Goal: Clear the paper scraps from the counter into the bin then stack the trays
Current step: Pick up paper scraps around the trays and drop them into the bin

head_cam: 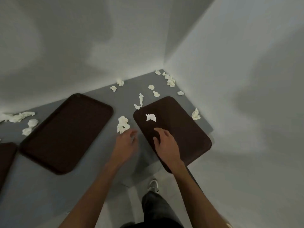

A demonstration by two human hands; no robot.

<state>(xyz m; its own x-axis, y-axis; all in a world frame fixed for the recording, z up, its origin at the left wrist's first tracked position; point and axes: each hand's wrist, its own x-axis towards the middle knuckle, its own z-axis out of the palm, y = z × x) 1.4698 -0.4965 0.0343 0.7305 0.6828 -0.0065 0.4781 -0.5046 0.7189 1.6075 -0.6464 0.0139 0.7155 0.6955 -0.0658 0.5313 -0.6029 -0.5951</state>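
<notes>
Left hand [126, 142] grip curled, contents unclear, touching paper clump [123, 124] on desk [98, 162]. Right hand [166, 142] grip open, empty, over right tray [189, 129]; scrap [150, 117] just beyond fingertips.

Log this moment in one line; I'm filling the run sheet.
left hand: reaching scraps | right hand: over right tray | scrap on tray | bin unseen | trays unstacked

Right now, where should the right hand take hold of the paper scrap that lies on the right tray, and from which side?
Pinch the crumpled scrap from above at its raised middle folds. It lies flat on the right tray, just beyond the right hand, with bare tray around it, so a top pinch by thumb and forefinger seems easiest. The left hand is nearer the scrap cluster on the counter.
</notes>
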